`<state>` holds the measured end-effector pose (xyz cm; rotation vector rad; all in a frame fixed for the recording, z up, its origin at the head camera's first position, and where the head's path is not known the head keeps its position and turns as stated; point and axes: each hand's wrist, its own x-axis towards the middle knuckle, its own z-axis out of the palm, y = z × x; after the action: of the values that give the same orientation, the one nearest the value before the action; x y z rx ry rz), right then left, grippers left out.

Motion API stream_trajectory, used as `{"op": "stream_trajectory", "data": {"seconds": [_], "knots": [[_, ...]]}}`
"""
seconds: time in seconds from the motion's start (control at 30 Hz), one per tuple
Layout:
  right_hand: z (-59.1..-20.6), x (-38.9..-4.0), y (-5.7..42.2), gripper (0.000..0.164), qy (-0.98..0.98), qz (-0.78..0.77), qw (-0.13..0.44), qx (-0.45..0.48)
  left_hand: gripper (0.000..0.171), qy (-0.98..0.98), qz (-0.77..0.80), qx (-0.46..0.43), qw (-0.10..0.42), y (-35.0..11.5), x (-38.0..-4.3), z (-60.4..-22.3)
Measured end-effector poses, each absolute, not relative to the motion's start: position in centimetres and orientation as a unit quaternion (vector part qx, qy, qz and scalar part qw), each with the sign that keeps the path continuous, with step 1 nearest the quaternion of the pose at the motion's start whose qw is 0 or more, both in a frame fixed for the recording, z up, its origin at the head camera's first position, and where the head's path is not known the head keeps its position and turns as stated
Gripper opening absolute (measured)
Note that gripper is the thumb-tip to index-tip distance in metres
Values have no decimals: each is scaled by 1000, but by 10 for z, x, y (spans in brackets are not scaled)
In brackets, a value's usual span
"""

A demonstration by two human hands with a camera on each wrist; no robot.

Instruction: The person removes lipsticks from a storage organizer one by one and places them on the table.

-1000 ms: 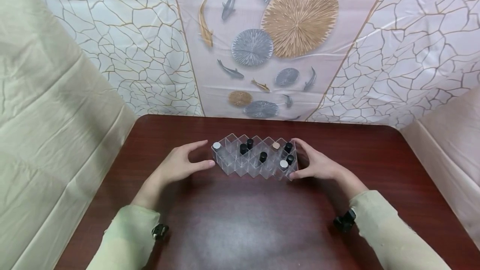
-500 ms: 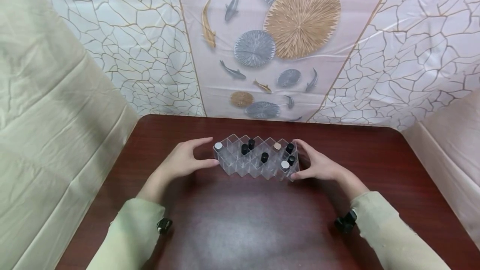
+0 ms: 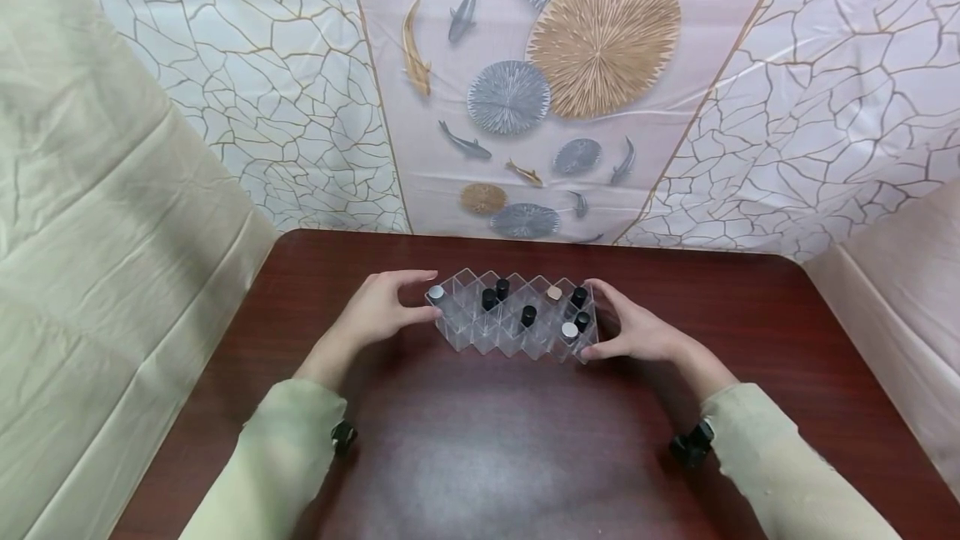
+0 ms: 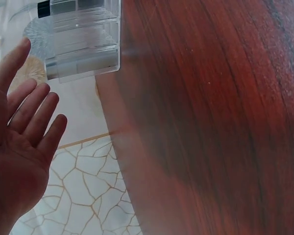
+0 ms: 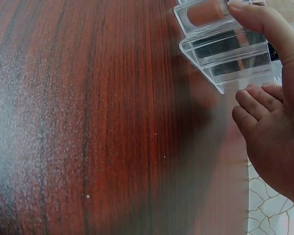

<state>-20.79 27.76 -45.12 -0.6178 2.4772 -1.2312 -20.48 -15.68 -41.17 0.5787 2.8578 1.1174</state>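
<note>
Evidently, right hand (image 3: 636, 330) grips clear rack (image 3: 504, 332) at its right end; left hand (image 3: 377, 305), fingers extended, flanks its left; matched, level pressure appears advisable.

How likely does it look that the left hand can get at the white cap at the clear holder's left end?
Probably yes: the left hand is spread open right beside that end of the clear holder, and nothing visible blocks the white cap.
</note>
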Motion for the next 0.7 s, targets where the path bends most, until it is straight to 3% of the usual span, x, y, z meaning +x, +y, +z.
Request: {"op": "stream_trajectory", "data": {"seconds": [0.7], "knots": [[-450, -208, 276, 115, 864, -428, 155, -218, 38, 919, 351, 175, -38, -151, -218, -425]]}}
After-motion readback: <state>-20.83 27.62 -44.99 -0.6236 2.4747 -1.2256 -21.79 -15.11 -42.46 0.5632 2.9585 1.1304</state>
